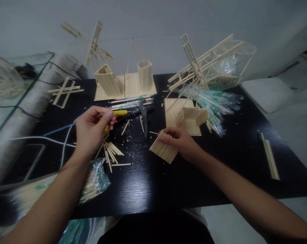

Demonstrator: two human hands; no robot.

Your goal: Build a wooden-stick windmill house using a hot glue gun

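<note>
My left hand (pixel 92 127) is closed in a pinch over the left part of the table. A small orange-red bit shows at its fingertips, too small to name. Just behind the fingers lies a yellow handle (pixel 121 113), close to dark pliers (pixel 144 117). My right hand (pixel 180 142) grips a flat panel of wooden sticks (pixel 165 149) by its upper edge, tilted above the table. Beyond that hand, a stick base (pixel 173 110) carries low upright walls (pixel 194 117). Short cut sticks (pixel 111 152) lie fanned out below my left hand.
At the back stand two stick towers (pixel 107 81) (pixel 145 76) on bases, with windmill-like blades (pixel 93 47) behind. Another blade frame (pixel 196 67) leans at the right near plastic-wrapped sticks (pixel 216 108). A white cable (pixel 46 138) and a stick pack (pixel 93 181) lie left.
</note>
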